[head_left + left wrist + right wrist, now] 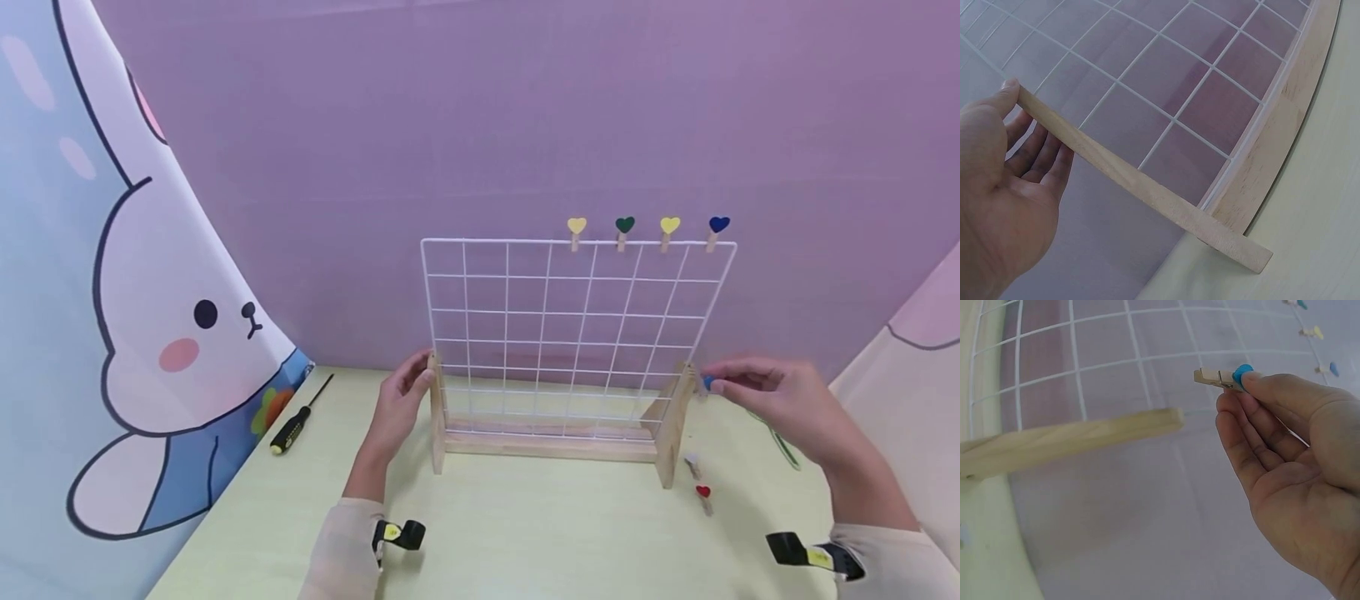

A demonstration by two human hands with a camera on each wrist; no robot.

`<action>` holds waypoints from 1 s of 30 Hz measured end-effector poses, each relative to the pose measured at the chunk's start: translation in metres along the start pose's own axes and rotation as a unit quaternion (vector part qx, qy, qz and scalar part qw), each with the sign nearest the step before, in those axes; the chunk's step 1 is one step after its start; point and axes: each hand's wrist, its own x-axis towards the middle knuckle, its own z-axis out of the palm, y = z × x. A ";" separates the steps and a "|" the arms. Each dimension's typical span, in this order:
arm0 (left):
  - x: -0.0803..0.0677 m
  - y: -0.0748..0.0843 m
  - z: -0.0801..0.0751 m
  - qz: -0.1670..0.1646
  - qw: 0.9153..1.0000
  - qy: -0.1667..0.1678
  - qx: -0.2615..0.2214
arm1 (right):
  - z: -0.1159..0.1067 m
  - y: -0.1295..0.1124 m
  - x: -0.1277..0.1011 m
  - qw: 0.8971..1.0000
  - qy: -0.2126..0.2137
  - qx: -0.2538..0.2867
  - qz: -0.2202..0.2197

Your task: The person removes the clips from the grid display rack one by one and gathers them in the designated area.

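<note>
Wire grid [570, 333] (upright, mid-table) blocks reach behind; table [525, 533] before it lies open.

The head view looks forward and down from above the near edge of the desk [525, 533], taking in the whole wire grid panel [573, 333] against the far purple wall. The left wrist view sits close behind the left hand [997, 206], facing the panel's left wooden upright [1141, 181] and lower wires. The right wrist view sits close behind the right hand [1291, 481], facing the right wooden upright [1066, 440]. All three views share the grid panel.
</note>
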 end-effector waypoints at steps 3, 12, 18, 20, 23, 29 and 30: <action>0.000 -0.001 0.000 -0.001 1.000 0.000 0.001 | 0.001 0.008 -0.003 1.000 0.002 -0.007 0.004; 0.001 -0.001 0.000 0.001 1.000 0.005 -0.004 | 0.010 0.038 -0.013 1.000 -0.004 -0.003 0.015; 0.000 0.000 0.001 -0.005 1.000 0.003 -0.002 | 0.017 0.063 -0.022 0.999 -0.012 -0.006 0.045; 0.000 0.000 0.001 -0.008 1.000 0.003 0.001 | 0.019 0.068 -0.024 0.998 -0.015 -0.008 0.060; 0.000 0.000 0.001 -0.011 1.000 0.004 0.005 | 0.021 0.074 -0.028 0.996 -0.026 -0.014 0.087; 0.000 -0.001 0.000 -0.010 1.000 0.005 0.004 | 0.030 0.094 -0.033 0.994 -0.042 -0.001 0.105; 0.000 -0.001 0.000 -0.011 1.000 0.005 0.004 | 0.031 0.097 -0.034 0.993 -0.042 0.002 0.106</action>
